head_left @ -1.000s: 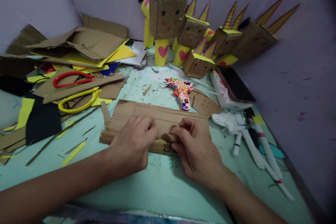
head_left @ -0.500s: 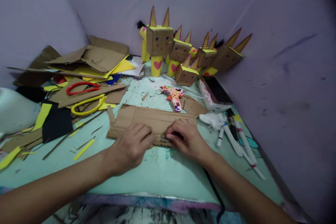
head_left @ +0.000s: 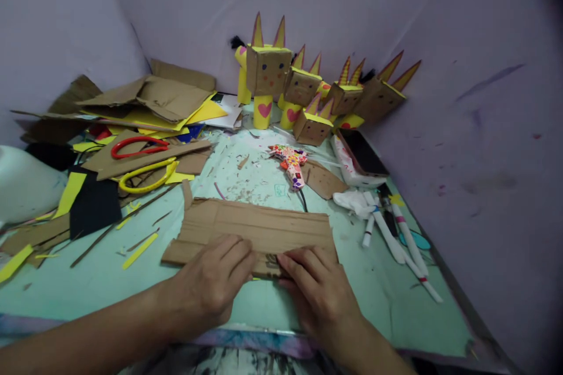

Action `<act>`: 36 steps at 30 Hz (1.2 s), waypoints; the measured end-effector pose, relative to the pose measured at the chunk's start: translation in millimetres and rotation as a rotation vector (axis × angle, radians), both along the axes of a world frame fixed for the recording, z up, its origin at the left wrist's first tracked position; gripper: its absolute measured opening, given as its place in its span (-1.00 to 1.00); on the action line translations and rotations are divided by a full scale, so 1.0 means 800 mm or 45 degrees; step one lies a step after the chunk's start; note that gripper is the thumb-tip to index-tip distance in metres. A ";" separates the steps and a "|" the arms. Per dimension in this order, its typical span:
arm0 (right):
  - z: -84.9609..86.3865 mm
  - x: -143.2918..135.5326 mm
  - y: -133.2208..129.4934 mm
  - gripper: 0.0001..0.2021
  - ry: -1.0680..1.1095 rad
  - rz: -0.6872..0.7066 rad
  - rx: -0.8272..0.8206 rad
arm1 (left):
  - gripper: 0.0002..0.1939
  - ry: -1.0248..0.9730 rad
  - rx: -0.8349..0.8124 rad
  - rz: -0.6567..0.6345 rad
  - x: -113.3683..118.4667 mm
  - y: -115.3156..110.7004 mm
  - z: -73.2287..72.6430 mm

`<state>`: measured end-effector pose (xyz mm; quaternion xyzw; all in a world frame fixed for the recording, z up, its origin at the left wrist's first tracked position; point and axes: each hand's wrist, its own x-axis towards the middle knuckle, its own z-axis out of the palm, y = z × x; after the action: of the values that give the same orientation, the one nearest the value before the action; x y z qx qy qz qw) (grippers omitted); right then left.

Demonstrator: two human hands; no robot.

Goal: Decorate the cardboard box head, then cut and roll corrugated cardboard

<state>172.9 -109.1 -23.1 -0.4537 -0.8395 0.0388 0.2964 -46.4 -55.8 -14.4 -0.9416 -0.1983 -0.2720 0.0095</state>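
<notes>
A flat piece of brown cardboard (head_left: 259, 222) with crease lines lies across the table in front of me, dark printed marks on its near edge. My left hand (head_left: 217, 272) has its fingers curled over that edge, left of the marks. Just right of them, my right hand (head_left: 319, 281) pinches the same edge between thumb and fingers. Both thumbs are largely hidden. Beyond the cardboard lies a flower-patterned glue gun (head_left: 290, 161), its black cord running toward the sheet.
Several cardboard-headed figures (head_left: 268, 70) with yellow horns stand at the back. To the left are yellow-handled scissors (head_left: 147, 177), a red handle (head_left: 138, 146), cardboard scraps (head_left: 171, 94) and a white bottle (head_left: 29, 184). Markers (head_left: 409, 234) and a phone (head_left: 363, 151) lie on the right.
Both hands have drawn the cardboard toward me, nearer the table's front edge. The glue gun's cord and a green mark on the table now show behind it.
</notes>
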 end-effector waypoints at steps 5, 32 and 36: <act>0.004 -0.001 0.004 -0.74 0.033 0.016 -0.074 | -0.79 -0.083 -0.286 0.072 0.005 0.006 0.005; 0.036 0.011 0.064 -0.86 0.227 -0.071 -0.549 | -0.80 0.136 -0.774 0.065 0.023 0.076 0.035; 0.030 0.013 0.069 -0.82 0.227 -0.135 -0.467 | -0.77 0.121 -0.746 0.259 0.025 0.075 0.041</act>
<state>183.3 -53.8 1.0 -0.5383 -0.7638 0.2154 0.2836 -26.5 3.9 18.2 -0.8913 -0.3606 -0.1567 -0.2258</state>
